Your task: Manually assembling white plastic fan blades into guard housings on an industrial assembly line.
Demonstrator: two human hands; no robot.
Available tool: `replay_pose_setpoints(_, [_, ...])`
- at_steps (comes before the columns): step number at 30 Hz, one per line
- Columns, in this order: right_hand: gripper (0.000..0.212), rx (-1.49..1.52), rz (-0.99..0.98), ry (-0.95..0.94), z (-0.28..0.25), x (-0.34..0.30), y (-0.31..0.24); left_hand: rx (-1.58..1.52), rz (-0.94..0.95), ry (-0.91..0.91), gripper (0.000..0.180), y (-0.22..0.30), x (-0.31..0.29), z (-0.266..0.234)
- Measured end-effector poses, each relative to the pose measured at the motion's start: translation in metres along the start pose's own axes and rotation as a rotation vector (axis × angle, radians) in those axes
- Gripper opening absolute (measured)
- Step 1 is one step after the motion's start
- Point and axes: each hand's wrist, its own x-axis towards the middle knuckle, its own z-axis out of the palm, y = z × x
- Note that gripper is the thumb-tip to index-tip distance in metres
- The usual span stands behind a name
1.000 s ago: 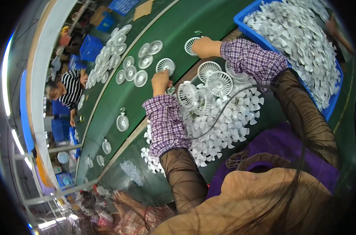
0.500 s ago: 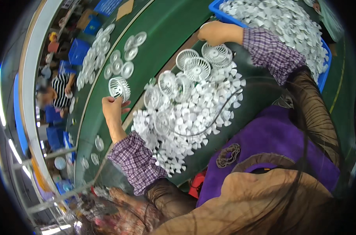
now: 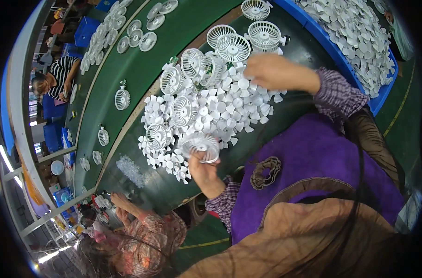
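Note:
My left hand (image 3: 204, 174) is closed on a round white slotted fan housing (image 3: 199, 144), held just above the near edge of a pile of small white fan blades (image 3: 239, 106). The housing is a little blurred. At the right side of the pile hovers my right hand (image 3: 279, 72), back upward. Its fingers are bent down, blurred and partly hidden, so I cannot make out anything in them. More fan housings (image 3: 233, 47) lie on and behind the blades, some with small green circuit boards (image 3: 208, 67).
A green conveyor belt (image 3: 141, 74) runs along the far side, carrying several fan housings (image 3: 122, 98). A blue crate (image 3: 308, 23) full of fan blades stands at the right. Small clear pieces (image 3: 130, 170) lie at the left. One co-worker (image 3: 139, 236) sits nearby; another (image 3: 62, 76) is across the belt.
My left hand has come back from the belt to the pile's near edge. A housing now lies on the belt where it was. My right hand has moved from beside the crate to the blades.

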Motion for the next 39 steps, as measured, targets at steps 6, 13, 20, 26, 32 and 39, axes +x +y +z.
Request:
replay_pose_setpoints(6, [0.018, -0.203, 0.082, 0.07, 0.062, 0.002, -0.02, 0.179, 0.097, -0.182, 0.049, -0.011, 0.018, 0.042])
replay_pose_setpoints(13, [0.031, 0.085, 0.061, 0.152, -0.004, 0.002, -0.053, 0.257, 0.18, -0.267, 0.046, -0.009, 0.035, 0.069])
replay_pose_setpoints(20, [0.036, 0.118, -0.154, 0.281, 0.011, 0.023, -0.066, 0.372, 0.221, -0.311, 0.047, -0.016, 0.043, 0.088])
replay_pose_setpoints(26, [0.036, 0.122, -0.143, 0.287, 0.022, 0.031, -0.066, 0.418, 0.209, -0.313, 0.035, -0.023, 0.051, 0.096])
replay_pose_setpoints(32, [0.036, 0.314, -0.173, 0.335, 0.002, 0.019, -0.06, 0.611, 0.32, -0.245, 0.031, -0.02, 0.051, 0.092])
replay_pose_setpoints(39, [0.058, 0.618, 0.102, 0.016, 0.005, 0.016, -0.038, 0.562, 0.273, -0.29, 0.033, -0.028, 0.053, 0.093])
